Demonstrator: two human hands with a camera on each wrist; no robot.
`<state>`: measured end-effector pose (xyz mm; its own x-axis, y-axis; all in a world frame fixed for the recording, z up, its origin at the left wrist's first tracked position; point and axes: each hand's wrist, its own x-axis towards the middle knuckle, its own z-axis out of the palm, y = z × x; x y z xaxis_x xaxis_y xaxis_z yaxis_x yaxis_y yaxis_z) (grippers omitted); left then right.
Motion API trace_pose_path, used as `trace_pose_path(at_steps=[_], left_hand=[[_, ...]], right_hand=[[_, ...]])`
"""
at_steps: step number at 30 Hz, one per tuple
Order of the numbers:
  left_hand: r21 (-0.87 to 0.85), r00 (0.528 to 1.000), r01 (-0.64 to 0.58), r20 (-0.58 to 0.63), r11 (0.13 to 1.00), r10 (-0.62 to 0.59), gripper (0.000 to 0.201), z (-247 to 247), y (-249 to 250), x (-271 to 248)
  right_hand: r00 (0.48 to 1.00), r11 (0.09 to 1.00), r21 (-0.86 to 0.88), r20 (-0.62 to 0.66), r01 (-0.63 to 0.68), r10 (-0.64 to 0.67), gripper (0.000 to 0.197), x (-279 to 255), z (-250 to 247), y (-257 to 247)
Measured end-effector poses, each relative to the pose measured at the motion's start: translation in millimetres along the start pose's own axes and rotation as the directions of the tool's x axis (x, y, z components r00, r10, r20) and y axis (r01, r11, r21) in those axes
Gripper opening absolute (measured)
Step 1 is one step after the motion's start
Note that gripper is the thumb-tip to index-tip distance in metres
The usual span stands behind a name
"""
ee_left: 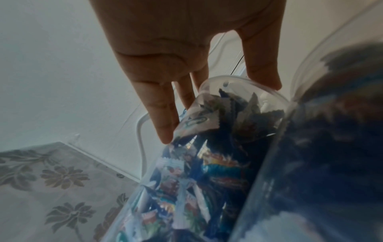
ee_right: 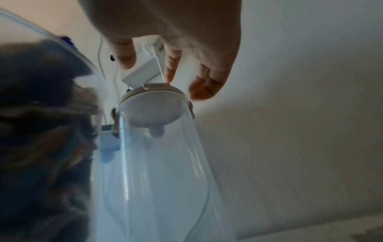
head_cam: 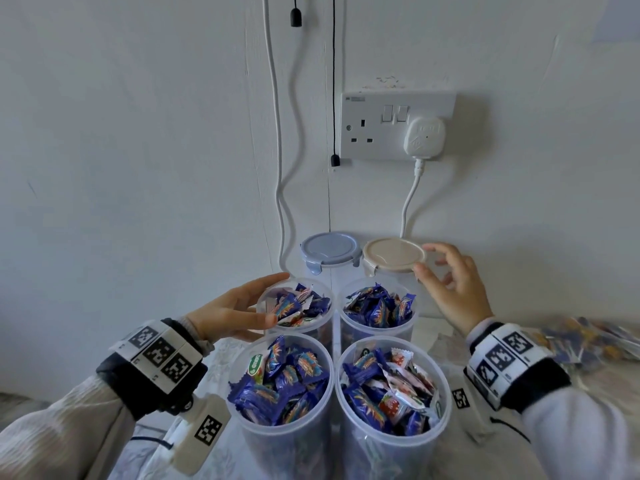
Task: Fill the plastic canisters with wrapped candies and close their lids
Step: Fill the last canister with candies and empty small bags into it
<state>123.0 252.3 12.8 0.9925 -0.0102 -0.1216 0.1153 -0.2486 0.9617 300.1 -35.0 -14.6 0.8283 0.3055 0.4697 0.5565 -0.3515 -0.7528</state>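
The right hand (ee_right: 176, 49) hovers with fingertips at the beige lid (ee_right: 154, 96) of an empty canister (ee_right: 157, 163).

White wall (head_cam: 138, 133) – double socket (head_cam: 398, 126), one plug (head_cam: 425, 137); floral tablecloth (ee_left: 51, 188).

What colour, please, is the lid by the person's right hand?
Beige lid, on an empty-looking canister at the back; the head view shows it best, beside the right hand.

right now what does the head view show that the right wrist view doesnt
Only the head view shows the left hand around the rear-left open canister, four candy-filled canisters without lids, and the blue lid from above.
Only the right wrist view shows the beige-lidded canister's clear wall, apparently empty.
Both show the right hand open at the beige lid, and the wall plug.
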Motion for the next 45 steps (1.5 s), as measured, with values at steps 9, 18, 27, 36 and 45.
trace_pose_path(at_steps=[9, 18, 27, 36, 45], left_hand=[[0.119, 1.000, 0.012, -0.023, 0.993, -0.010, 0.104, -1, 8, -5], [0.428, 0.992, -0.054, -0.077, 0.902, 0.096, 0.111, -7, 38, -16], [0.552, 0.930, -0.198, -0.155, 0.810, 0.333, 0.039, 44, 142, -40], [0.502, 0.977, -0.090, -0.122, 0.860, 0.174, 0.060, 192, 178, -48], [0.311, 0.966, -0.088, -0.204, 0.946, 0.157, 0.015, 295, 143, -36]], right_hand=[[0.966, 0.945, 0.300, 0.252, -0.131, 0.054, 0.053, 24, 17, 6], [1.000, 0.940, 0.340, 0.026, -0.005, -0.004, 0.057, 13, -8, -2], [0.970, 0.961, 0.133, -0.037, 0.242, -0.239, 0.069, -15, -65, -41], [0.963, 0.886, 0.420, 0.090, 0.196, -0.255, 0.067, -85, -138, -69], [0.939, 0.824, 0.566, 0.276, 0.013, -0.204, 0.070, -167, -205, -40]])
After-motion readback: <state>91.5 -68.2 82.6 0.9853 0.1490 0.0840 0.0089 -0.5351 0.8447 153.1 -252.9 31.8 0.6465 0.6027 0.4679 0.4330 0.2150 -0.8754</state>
